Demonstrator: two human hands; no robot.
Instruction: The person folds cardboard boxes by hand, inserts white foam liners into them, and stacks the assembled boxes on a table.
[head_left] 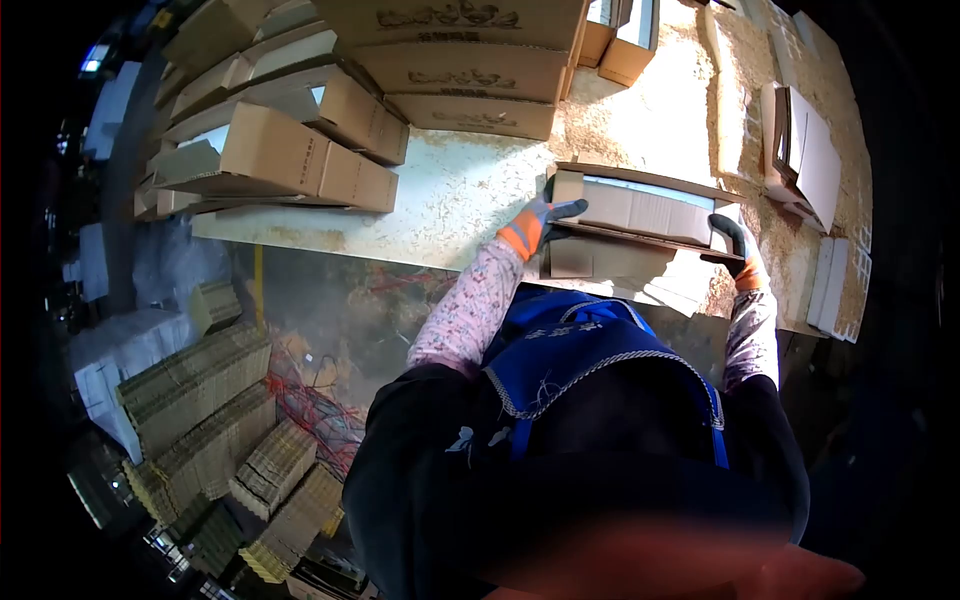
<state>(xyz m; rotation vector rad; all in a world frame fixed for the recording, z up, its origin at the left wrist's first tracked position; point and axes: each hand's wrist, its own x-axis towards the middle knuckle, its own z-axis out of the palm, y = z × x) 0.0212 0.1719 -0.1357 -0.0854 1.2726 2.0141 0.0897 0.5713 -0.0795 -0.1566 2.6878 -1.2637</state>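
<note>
A long, narrow cardboard box point(640, 208) lies crosswise in front of me, with a pale lining or content showing along its top. My left hand point(543, 225), in a grey and orange glove, grips its left end with the thumb over the near side. At the right end, my right hand point(738, 252) in a matching glove has its fingers curled round the corner. Another piece of brown cardboard point(610, 260) sits just under the near side of the box, partly hidden by it.
Open cartons point(265, 150) and stacked cartons with printed birds point(470, 85) stand at the worktable's point(440, 190) left and back. Crumbly tan material point(620, 120) covers its right part, beside a white-topped box point(805, 160). Bundled flat cardboard point(200, 400) and red strapping point(315, 400) lie on the floor.
</note>
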